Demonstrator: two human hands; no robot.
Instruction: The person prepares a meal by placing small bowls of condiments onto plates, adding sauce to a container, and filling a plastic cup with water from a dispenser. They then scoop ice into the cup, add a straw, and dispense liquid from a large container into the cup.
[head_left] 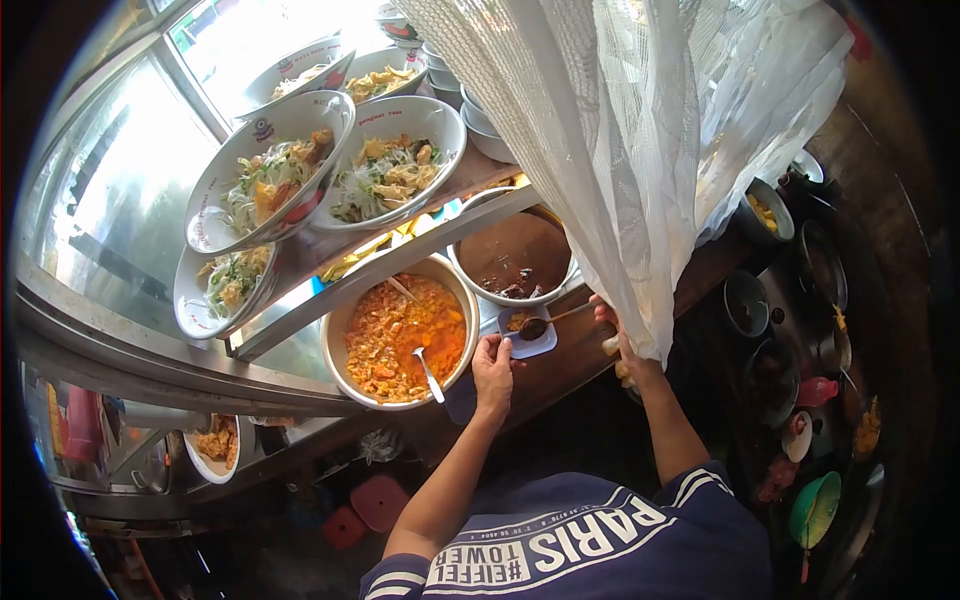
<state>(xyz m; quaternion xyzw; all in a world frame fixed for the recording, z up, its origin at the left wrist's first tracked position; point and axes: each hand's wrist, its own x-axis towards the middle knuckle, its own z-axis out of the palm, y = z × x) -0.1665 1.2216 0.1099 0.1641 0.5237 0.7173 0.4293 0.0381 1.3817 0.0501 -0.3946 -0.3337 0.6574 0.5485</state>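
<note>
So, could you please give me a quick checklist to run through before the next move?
1. Left hand beside the small pale dish: ok.
2. Dark spoon with its bowl over that dish: ok.
3. Right hand gripping the dark spoon: cannot tell.
4. White curtain away from the right hand: not ok, it hangs partly over it.
5. Brown sauce uncovered: ok.
6. Spoon handle in the orange food reachable above the surface: ok.
</note>
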